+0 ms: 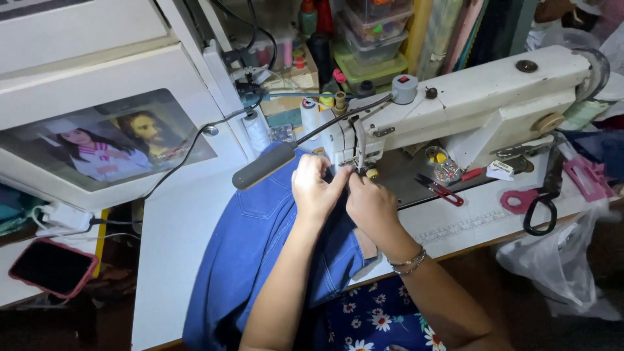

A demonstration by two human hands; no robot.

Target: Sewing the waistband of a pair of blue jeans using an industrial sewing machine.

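Both hands meet at the needle area of the white sewing machine [468, 104], on blue denim fabric [260, 247]. Left hand [315, 188] lies at roughly 9 o'clock from the presser foot, fingers curled and pinching a fold of the denim; right hand [370, 205] sits at about 5 o'clock from it, fingertips bunched at the same spot, touching the left hand's. Whether the right fingers grip cloth or thread, cannot tell. The two are about equally near the needle. The denim's long axis runs from the needle at 1 o'clock down to 7 o'clock, draping off the table's near edge toward the lap. Surface: pale table [169, 260]. Red thread snips [442, 190] and black-handled scissors [543, 208] lie at 3 o'clock, well apart from the hands. A phone in a pink case [52, 268] rests far off at 9 o'clock. Crowded, dim workroom.
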